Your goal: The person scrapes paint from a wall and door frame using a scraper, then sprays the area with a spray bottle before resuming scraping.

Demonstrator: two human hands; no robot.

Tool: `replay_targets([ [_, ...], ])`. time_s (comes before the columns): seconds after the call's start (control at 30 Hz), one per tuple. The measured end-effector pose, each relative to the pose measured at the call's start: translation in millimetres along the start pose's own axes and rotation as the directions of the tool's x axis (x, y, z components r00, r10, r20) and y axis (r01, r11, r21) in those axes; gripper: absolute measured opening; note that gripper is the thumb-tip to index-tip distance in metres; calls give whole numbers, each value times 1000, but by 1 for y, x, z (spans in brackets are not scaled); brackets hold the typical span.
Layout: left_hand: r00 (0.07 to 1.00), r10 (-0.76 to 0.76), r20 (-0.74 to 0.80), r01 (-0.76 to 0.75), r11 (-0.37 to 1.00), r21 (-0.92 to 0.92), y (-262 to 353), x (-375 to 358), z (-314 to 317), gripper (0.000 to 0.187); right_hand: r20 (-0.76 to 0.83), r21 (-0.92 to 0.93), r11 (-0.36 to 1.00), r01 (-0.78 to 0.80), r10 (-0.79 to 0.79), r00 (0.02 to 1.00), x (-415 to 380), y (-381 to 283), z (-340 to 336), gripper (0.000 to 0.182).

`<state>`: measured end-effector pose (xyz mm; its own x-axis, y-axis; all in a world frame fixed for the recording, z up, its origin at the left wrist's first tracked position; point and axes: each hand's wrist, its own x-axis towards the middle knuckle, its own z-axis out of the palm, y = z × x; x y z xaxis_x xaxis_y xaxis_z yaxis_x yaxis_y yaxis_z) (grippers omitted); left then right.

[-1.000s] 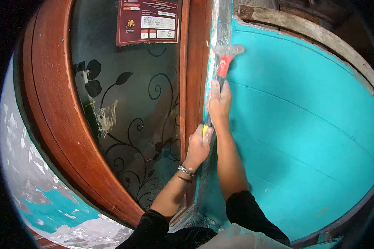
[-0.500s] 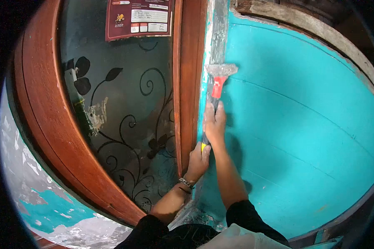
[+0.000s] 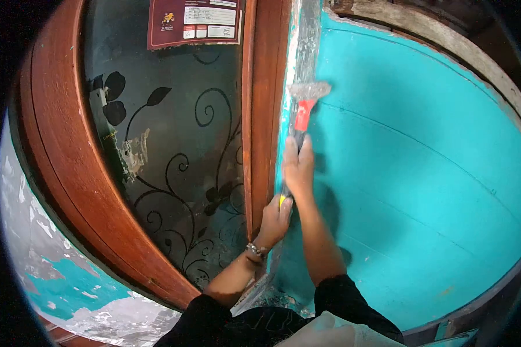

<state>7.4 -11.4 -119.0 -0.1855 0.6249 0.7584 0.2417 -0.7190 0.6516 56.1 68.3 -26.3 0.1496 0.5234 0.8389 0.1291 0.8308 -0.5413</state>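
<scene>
A long-handled scraper point(image 3: 303, 115) with a wide grey head and a red neck lies against the narrow, partly bare post point(image 3: 307, 52) beside the turquoise boards. My right hand point(image 3: 298, 168) is wrapped round the upper part of its dark handle. Lower down, near the handle's yellow end, my left hand point(image 3: 274, 221) is closed on it too, with a bracelet at the wrist. The scraper's head spans the post and reaches the edge of the turquoise wall point(image 3: 411, 173).
Left of the post are a brown wooden frame point(image 3: 266, 104) and a dark glass pane point(image 3: 173, 139) with a floral pattern and a maroon label point(image 3: 194, 23). A worn wall point(image 3: 69, 283) curves at lower left. A weathered beam point(image 3: 422, 26) crosses the upper right.
The scraper and both hands have moved slightly upward along the post. Both hands keep their hold on the handle.
</scene>
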Motion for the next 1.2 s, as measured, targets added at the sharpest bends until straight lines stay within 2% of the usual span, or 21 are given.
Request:
replay_targets([
  [0.07,992,-112,57,108,991,76,-8,-27,-6,28,19,80,985,-153,152,988,-34,13,-3,15],
  [0.1,992,-114,59,110,991,73,-12,-41,-8,28,19,76,985,-155,154,988,-50,18,-6,15],
  [0.17,942,-301,146,280,949,148,-21,-65,-11,28,87,155,958,-242,230,969,-77,23,-13,14],
  [0.2,941,-305,144,284,947,149,-24,-75,-12,28,89,155,957,-245,234,968,-85,16,-18,14],
  [0.27,935,-319,155,287,937,198,-28,-92,-16,27,244,428,782,-453,382,891,-96,-3,-29,13],
  [0.33,931,-333,151,291,925,245,-29,-96,-22,27,264,460,753,-470,390,882,-103,-2,-33,16],
  [0.4,927,-348,142,297,909,292,-31,-101,-29,27,306,557,646,-523,426,852,-102,-1,-35,20],
  [0.43,920,-364,143,319,910,265,-33,-103,-31,26,344,548,591,-591,485,804,-98,-4,-38,25],
  [0.47,914,-380,143,341,910,236,-35,-105,-33,25,351,545,584,-601,492,797,-96,-4,-37,25],
  [0.53,918,-388,83,353,894,277,-37,-107,-31,24,422,626,453,-634,487,765,-91,-2,-36,28],
  [0.57,923,-384,29,356,879,317,-38,-107,-28,22,413,641,477,-601,447,794,-89,-1,-33,31],
  [0.67,957,-279,-79,289,898,331,-33,-106,-22,21,493,639,429,-638,409,768,-80,8,-30,32],
  [0.73,936,-330,-121,351,884,307,-36,-105,-21,24,539,634,380,-674,408,737,-69,13,-28,29],
  [0.8,932,-332,-148,363,851,379,-41,-109,-14,28,623,606,301,-737,396,674,-62,24,-30,27],
  [0.87,926,-327,-189,372,877,305,-43,-110,-8,32,650,590,311,-745,364,667,-59,26,-33,25],
  [0.93,925,-321,-204,375,859,348,-43,-112,-6,32,723,565,263,-782,298,623,-53,24,-35,24],
  [1.0,915,-327,-235,394,848,355,-42,-114,-4,32,729,560,257,-788,299,616,-54,28,-32,24],
  [1.1,913,-330,-240,398,849,348,-50,-118,0,31,617,576,324,-751,430,659,-59,24,-28,25],
  [1.13,920,-328,-214,385,858,340,-55,-120,-2,31,626,573,321,-754,423,655,-59,22,-24,25],
  [1.2,917,-340,-207,392,862,322,-60,-121,-2,31,594,576,400,-713,395,701,-58,23,-23,26],
])
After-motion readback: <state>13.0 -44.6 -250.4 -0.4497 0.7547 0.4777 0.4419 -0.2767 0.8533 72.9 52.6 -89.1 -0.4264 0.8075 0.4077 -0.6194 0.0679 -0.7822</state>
